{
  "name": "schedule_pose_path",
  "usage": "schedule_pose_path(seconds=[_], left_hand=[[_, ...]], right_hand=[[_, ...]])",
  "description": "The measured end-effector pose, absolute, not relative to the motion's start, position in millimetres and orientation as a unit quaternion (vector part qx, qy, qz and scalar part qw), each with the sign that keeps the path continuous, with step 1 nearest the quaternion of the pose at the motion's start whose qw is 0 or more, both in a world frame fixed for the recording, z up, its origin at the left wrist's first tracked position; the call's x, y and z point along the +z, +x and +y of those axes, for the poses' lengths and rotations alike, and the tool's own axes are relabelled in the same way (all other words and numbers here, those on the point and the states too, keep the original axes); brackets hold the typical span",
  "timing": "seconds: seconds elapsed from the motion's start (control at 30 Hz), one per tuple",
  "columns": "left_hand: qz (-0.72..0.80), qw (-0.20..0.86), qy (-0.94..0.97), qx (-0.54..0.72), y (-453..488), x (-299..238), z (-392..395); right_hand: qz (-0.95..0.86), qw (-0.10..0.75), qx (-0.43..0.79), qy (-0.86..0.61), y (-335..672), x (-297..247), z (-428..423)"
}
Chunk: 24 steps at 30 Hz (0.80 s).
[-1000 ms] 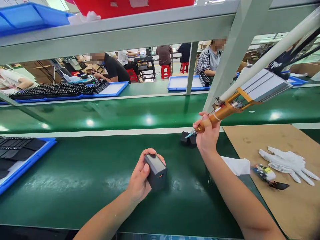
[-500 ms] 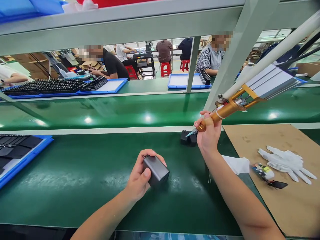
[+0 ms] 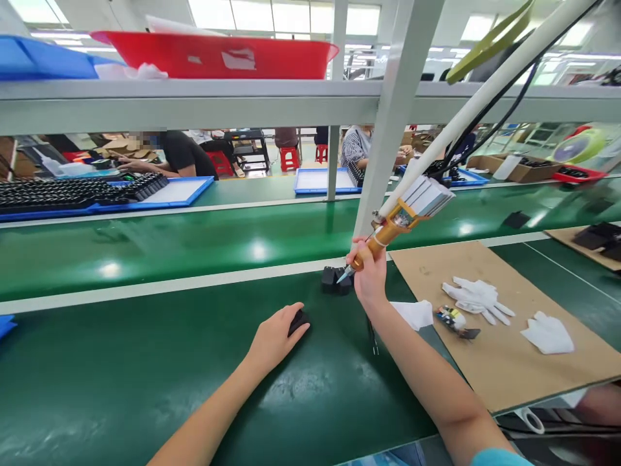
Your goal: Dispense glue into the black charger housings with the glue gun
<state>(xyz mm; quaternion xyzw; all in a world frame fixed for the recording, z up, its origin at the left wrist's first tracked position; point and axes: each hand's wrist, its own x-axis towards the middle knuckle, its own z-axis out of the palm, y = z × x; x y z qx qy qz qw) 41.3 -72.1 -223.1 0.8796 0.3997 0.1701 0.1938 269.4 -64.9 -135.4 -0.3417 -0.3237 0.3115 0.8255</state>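
My left hand (image 3: 276, 340) is closed around a small black box-shaped casing (image 3: 298, 321) low over the green bench; the hand covers most of the casing. In my right hand (image 3: 371, 278) is a gold-coloured glue dispenser (image 3: 384, 238), tilted, with its pale blue nozzle (image 3: 344, 275) pointing down and left. Just behind and below the nozzle tip stand a few black blocks (image 3: 330, 279) at the bench's far edge. Whether the tip touches them I cannot tell. The dispenser hangs off a white pole (image 3: 436, 152) with black cables.
On the brown board (image 3: 524, 375) at right lie a white glove (image 3: 478, 298), a small circuit assembly (image 3: 453, 320) and a folded white cloth (image 3: 548, 333). Another white cloth (image 3: 412, 314) lies beside my right forearm. A grey post (image 3: 383, 129) rises ahead. Co-workers sit across the green conveyor (image 3: 218, 236).
The view has swung up and right. My left hand has turned palm down and lowered the casing toward the bench. My right hand still holds the dispenser near the black blocks.
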Motion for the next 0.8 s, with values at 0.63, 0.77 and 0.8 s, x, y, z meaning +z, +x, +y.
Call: schedule_pose_path(seconds=[0.63,0.77,0.8], left_hand=[[0.335,0.407,0.835,0.157,84.5,-216.5,-96.0],[0.330,0.391,0.845,0.157,112.8,-219.3,-102.9],[0.324,0.391,0.848,0.153,117.2,-218.0,-102.7]], right_hand=[[-0.437,0.654,0.107,-0.608,378.5,-197.3,-144.1],[-0.472,0.599,-0.006,-0.646,340.4,-194.1,-186.7],[-0.524,0.552,0.017,-0.648,326.7,-195.6,-197.5]])
